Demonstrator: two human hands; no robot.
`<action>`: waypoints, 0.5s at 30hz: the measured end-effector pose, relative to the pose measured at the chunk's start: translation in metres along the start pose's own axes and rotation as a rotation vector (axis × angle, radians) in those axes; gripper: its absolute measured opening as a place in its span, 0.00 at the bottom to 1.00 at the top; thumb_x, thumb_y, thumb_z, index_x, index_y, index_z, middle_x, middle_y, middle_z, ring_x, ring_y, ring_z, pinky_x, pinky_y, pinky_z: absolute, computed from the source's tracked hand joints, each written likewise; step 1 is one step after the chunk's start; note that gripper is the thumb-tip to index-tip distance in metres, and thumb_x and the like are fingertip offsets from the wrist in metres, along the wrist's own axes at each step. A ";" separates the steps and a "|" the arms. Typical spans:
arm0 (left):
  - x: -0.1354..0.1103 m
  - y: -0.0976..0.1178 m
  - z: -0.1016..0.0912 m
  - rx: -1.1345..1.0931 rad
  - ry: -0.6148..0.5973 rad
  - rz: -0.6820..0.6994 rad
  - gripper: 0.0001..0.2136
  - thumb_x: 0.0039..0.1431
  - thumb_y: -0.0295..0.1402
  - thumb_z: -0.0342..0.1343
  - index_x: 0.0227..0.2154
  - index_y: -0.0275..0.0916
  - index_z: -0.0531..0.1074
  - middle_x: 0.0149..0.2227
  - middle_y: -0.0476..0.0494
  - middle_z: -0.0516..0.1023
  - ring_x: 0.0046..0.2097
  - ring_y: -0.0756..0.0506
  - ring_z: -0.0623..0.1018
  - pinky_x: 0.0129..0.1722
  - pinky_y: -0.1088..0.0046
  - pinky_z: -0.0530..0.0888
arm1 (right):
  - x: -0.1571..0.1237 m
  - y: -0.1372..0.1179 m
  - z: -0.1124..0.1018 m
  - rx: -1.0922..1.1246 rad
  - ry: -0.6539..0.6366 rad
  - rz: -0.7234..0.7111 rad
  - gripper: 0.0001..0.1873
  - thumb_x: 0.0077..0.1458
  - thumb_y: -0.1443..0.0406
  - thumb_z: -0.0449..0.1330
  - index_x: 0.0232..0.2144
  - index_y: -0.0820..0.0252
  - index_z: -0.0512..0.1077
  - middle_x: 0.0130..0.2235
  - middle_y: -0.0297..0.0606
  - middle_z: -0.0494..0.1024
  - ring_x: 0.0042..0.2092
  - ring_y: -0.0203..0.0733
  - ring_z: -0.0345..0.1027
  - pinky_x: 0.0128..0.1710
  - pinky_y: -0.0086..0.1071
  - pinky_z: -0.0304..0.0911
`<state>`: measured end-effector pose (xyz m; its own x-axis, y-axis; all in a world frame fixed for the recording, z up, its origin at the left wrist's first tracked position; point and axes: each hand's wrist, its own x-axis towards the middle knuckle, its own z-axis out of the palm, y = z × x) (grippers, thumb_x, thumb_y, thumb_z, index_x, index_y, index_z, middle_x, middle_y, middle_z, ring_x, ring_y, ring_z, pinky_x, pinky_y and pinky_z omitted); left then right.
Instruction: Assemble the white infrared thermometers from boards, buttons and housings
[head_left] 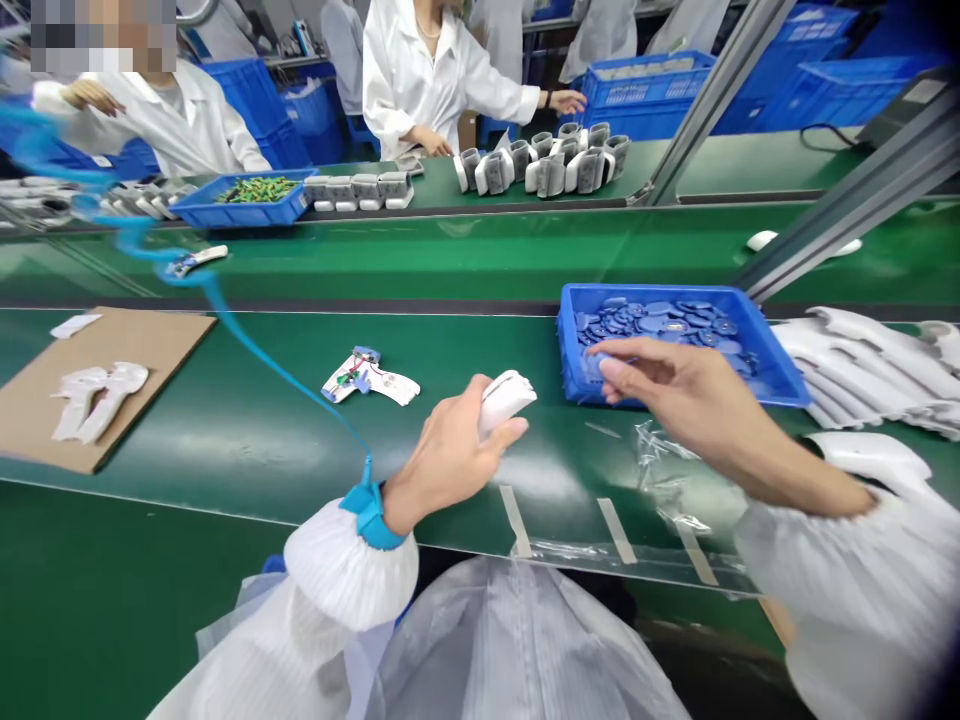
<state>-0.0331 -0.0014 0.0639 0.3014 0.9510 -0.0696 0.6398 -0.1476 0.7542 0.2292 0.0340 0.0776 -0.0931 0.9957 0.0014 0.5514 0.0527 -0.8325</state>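
My left hand (446, 450), with a blue strap and coiled cord at its wrist, is closed around a white plastic housing (507, 402) above the green bench. My right hand (679, 390) is pinched at the near left corner of a blue tray (780, 372), with a small blue plastic piece (598, 364) between thumb and fingers. Many flat blue pieces (652, 322) lie in that tray. To the left of my left hand, an open white housing half (394, 386) with wires and a small circuit board lies on the bench.
White shells (862, 370) are stacked right of the tray. Cardboard (169, 350) with white parts (105, 395) lies at left. Clear plastic scraps (660, 445) and tape strips (616, 530) sit near the front edge. Beyond a green belt (420, 255), co-workers in white stand behind grey-white units (551, 170).
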 end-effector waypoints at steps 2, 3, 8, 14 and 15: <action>0.003 0.006 0.004 -0.072 -0.038 0.021 0.11 0.67 0.42 0.56 0.39 0.41 0.65 0.31 0.49 0.74 0.31 0.45 0.73 0.30 0.70 0.64 | -0.020 -0.019 0.014 0.214 -0.093 0.018 0.23 0.59 0.47 0.65 0.48 0.54 0.81 0.36 0.38 0.81 0.35 0.42 0.76 0.40 0.40 0.75; 0.004 0.008 0.007 -0.092 -0.051 0.032 0.11 0.67 0.42 0.56 0.38 0.41 0.65 0.32 0.49 0.74 0.31 0.46 0.73 0.30 0.70 0.64 | -0.026 -0.027 0.021 0.290 -0.121 0.012 0.21 0.59 0.48 0.66 0.47 0.54 0.81 0.38 0.39 0.81 0.35 0.40 0.75 0.40 0.38 0.75; 0.005 0.014 0.013 -0.067 -0.096 0.081 0.10 0.68 0.41 0.57 0.39 0.42 0.66 0.32 0.50 0.76 0.32 0.45 0.75 0.30 0.71 0.65 | -0.041 -0.033 0.042 0.245 -0.033 -0.182 0.15 0.66 0.54 0.61 0.48 0.51 0.82 0.49 0.40 0.78 0.38 0.38 0.74 0.36 0.34 0.74; 0.003 0.014 0.012 0.077 -0.139 0.189 0.09 0.70 0.40 0.56 0.46 0.41 0.67 0.43 0.44 0.81 0.40 0.41 0.80 0.37 0.66 0.70 | -0.049 -0.021 0.049 -0.161 0.083 -0.532 0.19 0.71 0.62 0.53 0.60 0.53 0.74 0.53 0.40 0.81 0.50 0.44 0.78 0.48 0.38 0.76; 0.002 0.014 0.013 0.080 -0.137 0.202 0.10 0.71 0.41 0.55 0.47 0.40 0.67 0.45 0.43 0.81 0.41 0.40 0.80 0.38 0.65 0.71 | -0.050 -0.021 0.050 -0.208 0.096 -0.549 0.19 0.71 0.62 0.53 0.60 0.54 0.74 0.52 0.41 0.82 0.49 0.44 0.78 0.47 0.38 0.77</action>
<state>-0.0144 -0.0049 0.0659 0.5183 0.8551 -0.0152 0.6093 -0.3566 0.7083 0.1814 -0.0202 0.0672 -0.3401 0.8205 0.4594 0.5955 0.5660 -0.5701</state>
